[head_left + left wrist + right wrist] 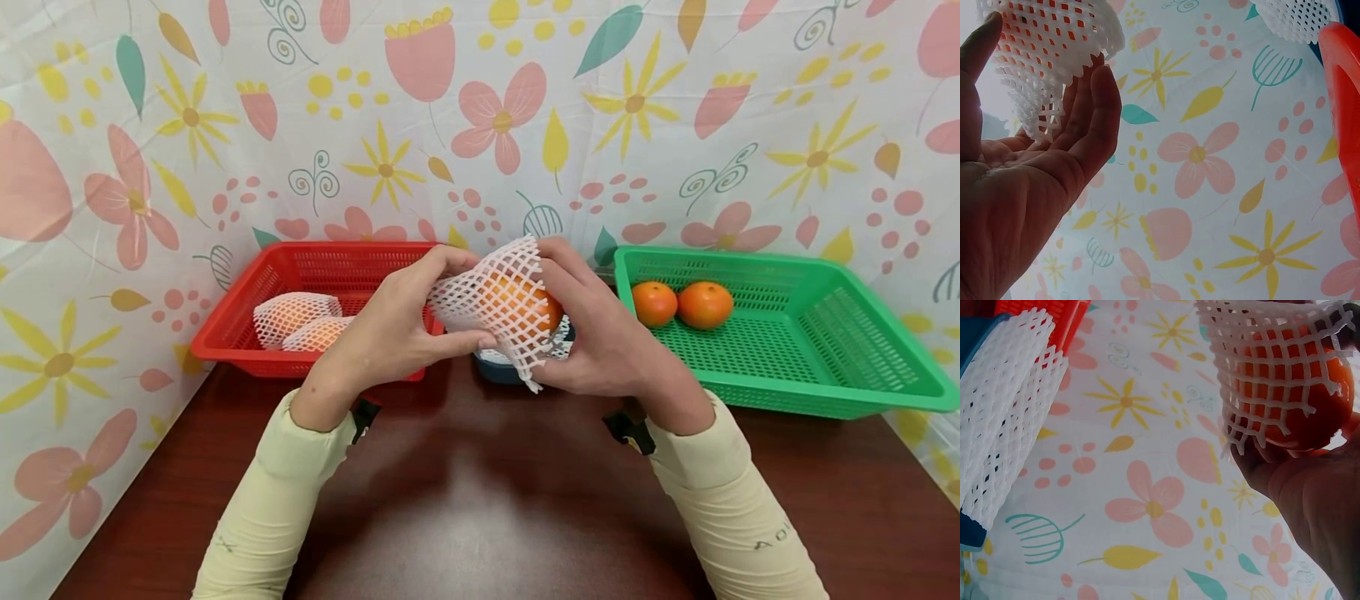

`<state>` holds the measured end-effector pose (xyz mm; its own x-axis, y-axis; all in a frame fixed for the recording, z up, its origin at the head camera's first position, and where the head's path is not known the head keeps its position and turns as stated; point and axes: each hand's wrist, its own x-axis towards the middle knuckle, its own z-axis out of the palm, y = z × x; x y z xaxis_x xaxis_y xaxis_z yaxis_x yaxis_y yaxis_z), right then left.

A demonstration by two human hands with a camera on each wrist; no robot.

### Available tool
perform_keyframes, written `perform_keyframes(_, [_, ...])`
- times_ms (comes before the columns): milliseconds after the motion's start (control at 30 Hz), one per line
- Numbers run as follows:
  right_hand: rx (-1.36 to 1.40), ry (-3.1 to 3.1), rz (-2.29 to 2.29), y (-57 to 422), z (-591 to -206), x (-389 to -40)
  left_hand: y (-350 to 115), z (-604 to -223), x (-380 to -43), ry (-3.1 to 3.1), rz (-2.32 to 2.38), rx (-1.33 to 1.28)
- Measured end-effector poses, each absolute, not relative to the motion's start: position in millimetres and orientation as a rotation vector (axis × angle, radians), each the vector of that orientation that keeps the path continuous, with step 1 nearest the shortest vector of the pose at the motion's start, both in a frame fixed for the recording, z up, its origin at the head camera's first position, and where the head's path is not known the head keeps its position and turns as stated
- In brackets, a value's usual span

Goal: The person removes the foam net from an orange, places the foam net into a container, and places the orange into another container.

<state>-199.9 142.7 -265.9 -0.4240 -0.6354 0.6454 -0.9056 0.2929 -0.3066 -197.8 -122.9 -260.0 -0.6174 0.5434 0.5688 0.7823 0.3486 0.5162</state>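
Both hands hold a white foam fruit net [463,302] up over the middle of the table. Inside it sits a round, smooth orange [1329,415], most of it behind the mesh, with its bare side toward the right palm. My left hand [393,321] grips the narrow, gathered end of the net, thumb in front and fingers behind. With its fingers curled round the fruit and the net's wide mouth, my right hand [611,337] holds the other side. The net's cut edge hangs loose below the fruit.
At the left a red basket [225,329] holds two netted oranges [288,317]. A green basket [825,392] at the right has two bare oranges [705,305] in its left corner. Behind the hands, a dark blue container [497,372] holds white nets [1013,412]. A flowered cloth [502,125] stands behind.
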Motion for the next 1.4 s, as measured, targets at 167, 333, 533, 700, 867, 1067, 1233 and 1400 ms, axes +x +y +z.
perform_keyframes(167, [1.396,-2.161,0.933,144,-266,-201,-123,-259,-198,-2.317,-1.143,-1.175])
perform_keyframes(333, [1.405,-2.147,0.947,147,-265,-203,-123,-260,-200,-2.332,-1.147,-1.144])
perform_keyframes(533, [1.407,-2.152,1.006,151,-263,-204,-123,-260,-201,-2.326,-1.158,-1.121])
perform_keyframes(700, [1.438,-2.15,1.046,154,-262,-204,-122,-260,-201,-2.312,-1.162,-1.13])
perform_keyframes(867, [1.46,-2.164,1.045,158,-261,-205,-123,-262,-202,-2.323,-1.142,-1.124])
perform_keyframes(1067, [1.476,-2.158,1.041,163,-260,-205,-124,-262,-202,-2.329,-1.131,-1.112])
perform_keyframes(1233, [1.488,-2.142,1.021,165,-260,-206,-124,-262,-201,-2.352,-1.126,-1.103])
perform_keyframes(1400, [1.479,-2.128,0.993,169,-261,-206,-123,-262,-202,-2.353,-1.108,-1.093])
